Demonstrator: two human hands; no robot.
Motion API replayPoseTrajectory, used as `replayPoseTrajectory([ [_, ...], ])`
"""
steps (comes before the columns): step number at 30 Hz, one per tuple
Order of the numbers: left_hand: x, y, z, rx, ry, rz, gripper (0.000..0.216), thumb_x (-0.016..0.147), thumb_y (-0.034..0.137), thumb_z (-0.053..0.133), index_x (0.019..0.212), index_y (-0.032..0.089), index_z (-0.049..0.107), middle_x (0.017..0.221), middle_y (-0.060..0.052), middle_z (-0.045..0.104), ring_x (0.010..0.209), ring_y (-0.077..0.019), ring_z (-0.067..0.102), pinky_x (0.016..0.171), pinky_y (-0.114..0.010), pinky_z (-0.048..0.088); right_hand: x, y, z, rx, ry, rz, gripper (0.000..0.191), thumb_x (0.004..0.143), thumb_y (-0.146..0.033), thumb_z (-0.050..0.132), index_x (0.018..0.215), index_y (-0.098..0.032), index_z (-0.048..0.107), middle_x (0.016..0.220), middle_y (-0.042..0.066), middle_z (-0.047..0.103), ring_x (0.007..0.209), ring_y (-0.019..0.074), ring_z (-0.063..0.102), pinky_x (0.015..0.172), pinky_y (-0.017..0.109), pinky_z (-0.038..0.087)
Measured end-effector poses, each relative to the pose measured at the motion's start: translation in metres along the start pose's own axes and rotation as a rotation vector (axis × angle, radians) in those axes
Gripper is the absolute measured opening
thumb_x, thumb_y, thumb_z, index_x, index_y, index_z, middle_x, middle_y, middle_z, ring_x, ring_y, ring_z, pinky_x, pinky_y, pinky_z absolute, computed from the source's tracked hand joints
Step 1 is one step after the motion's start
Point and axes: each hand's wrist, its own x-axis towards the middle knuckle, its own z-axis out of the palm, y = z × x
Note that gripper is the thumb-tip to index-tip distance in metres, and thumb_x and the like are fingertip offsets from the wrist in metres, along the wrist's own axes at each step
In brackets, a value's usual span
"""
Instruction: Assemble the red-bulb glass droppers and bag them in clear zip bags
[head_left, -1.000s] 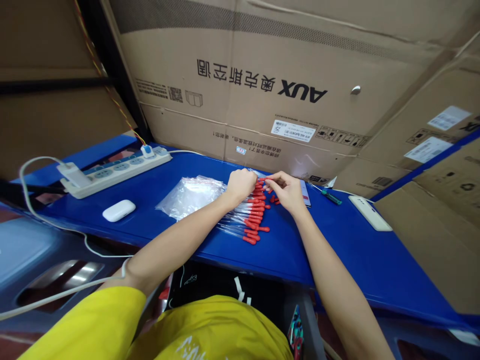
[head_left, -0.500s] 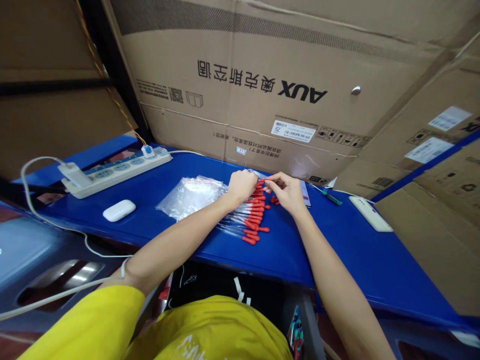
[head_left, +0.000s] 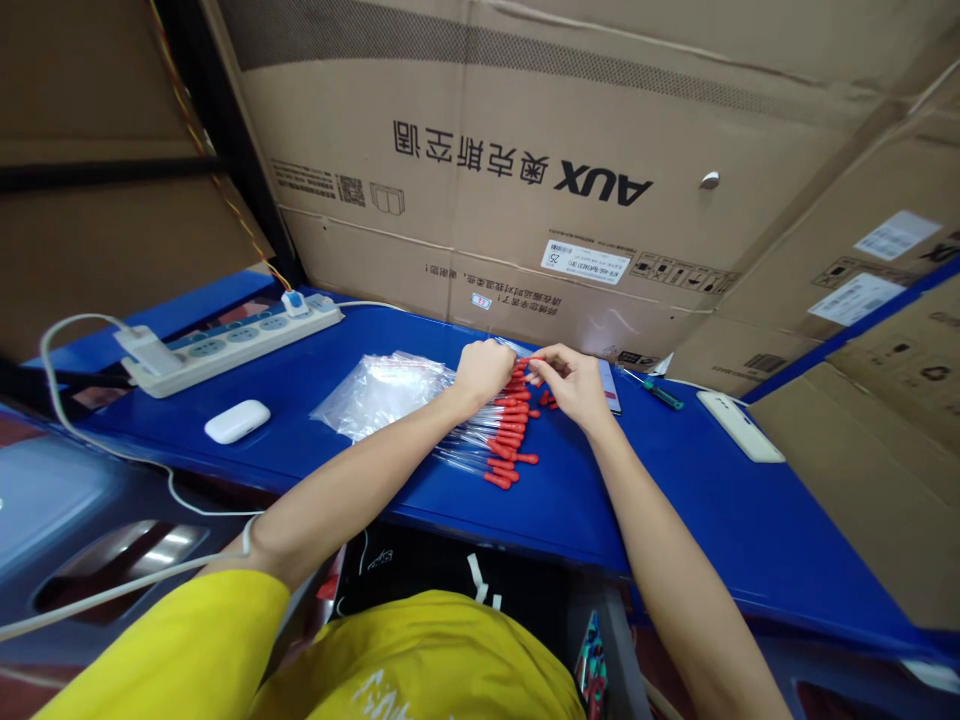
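Observation:
A row of clear thin tubes with red caps (head_left: 504,437) lies on the blue table (head_left: 675,500), caps to the right. My left hand (head_left: 482,371) is curled at the far end of the row, fingers closed on a tube there. My right hand (head_left: 573,381) is just right of it, thumb and fingers pinching a red cap (head_left: 529,366) at that tube's end. A few loose red caps (head_left: 547,399) lie under my right hand. A pile of clear plastic bags (head_left: 382,391) sits left of the tubes.
A white power strip (head_left: 225,343) with a plugged charger lies at the back left, and a white earbud case (head_left: 238,421) in front of it. A green tool (head_left: 663,394) and a white phone (head_left: 740,425) lie to the right. Big cardboard boxes (head_left: 525,170) wall the back.

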Motion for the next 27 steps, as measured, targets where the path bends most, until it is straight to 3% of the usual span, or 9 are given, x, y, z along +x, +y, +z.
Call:
replayPoseTrajectory([
  [16,0.000,0.001,0.001,-0.003,-0.017,-0.005,0.028,0.099,0.018,0.058,0.104,0.015,0.085,0.103,-0.022,0.079,0.104,-0.0348,0.078,0.089,-0.040,0.057,-0.002,-0.001,0.003,-0.031,0.002,0.005,0.037,0.091,-0.059,0.075,0.091,-0.022,0.074,0.074,0.004,0.078,0.069,0.0230,0.078,0.072,0.037,0.065],
  [21,0.002,0.001,0.004,-0.015,-0.013,0.001,0.032,0.102,0.023,0.053,0.104,0.014,0.084,0.105,-0.023,0.079,0.105,-0.0353,0.077,0.090,-0.041,0.056,0.000,0.005,0.001,-0.042,-0.005,0.003,0.029,0.092,-0.051,0.074,0.094,-0.022,0.074,0.074,0.003,0.078,0.068,0.0222,0.077,0.071,0.035,0.063],
  [27,0.008,-0.023,0.009,-0.055,-0.073,0.107,0.019,0.094,0.028,0.063,0.099,0.018,0.080,0.102,-0.015,0.080,0.104,-0.0314,0.076,0.088,-0.035,0.054,0.003,0.025,0.000,-0.274,-0.031,-0.012,0.018,0.093,-0.037,0.072,0.102,-0.022,0.078,0.095,0.004,0.083,0.083,0.0216,0.077,0.078,0.033,0.057],
])
